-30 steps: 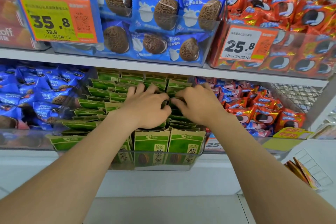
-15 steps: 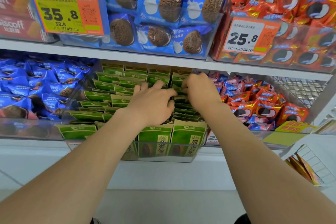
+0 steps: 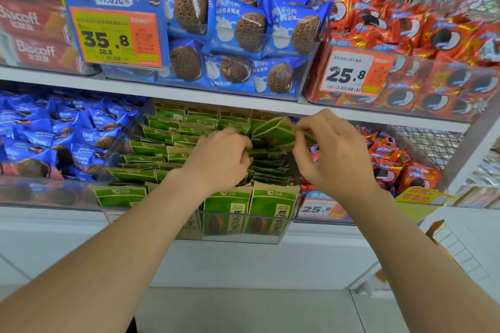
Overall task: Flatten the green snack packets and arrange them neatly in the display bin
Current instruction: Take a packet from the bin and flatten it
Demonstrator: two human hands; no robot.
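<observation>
Mostly we have the green snack packets [image 3: 159,149] standing in neat rows in the display bin [image 3: 238,238] on the shelf [image 3: 54,222]. One raised packet [image 3: 273,131] sits above the right-hand row, pinched by our right hand [image 3: 334,153], with the fingers of our left hand [image 3: 219,161] curled round its other end; it is not yet flattened.

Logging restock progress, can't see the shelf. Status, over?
Left hand and right hand pinch one green packet by its ends, raised over the rows. Display bin nearly full, front packets upright. Nothing in the way.
</observation>
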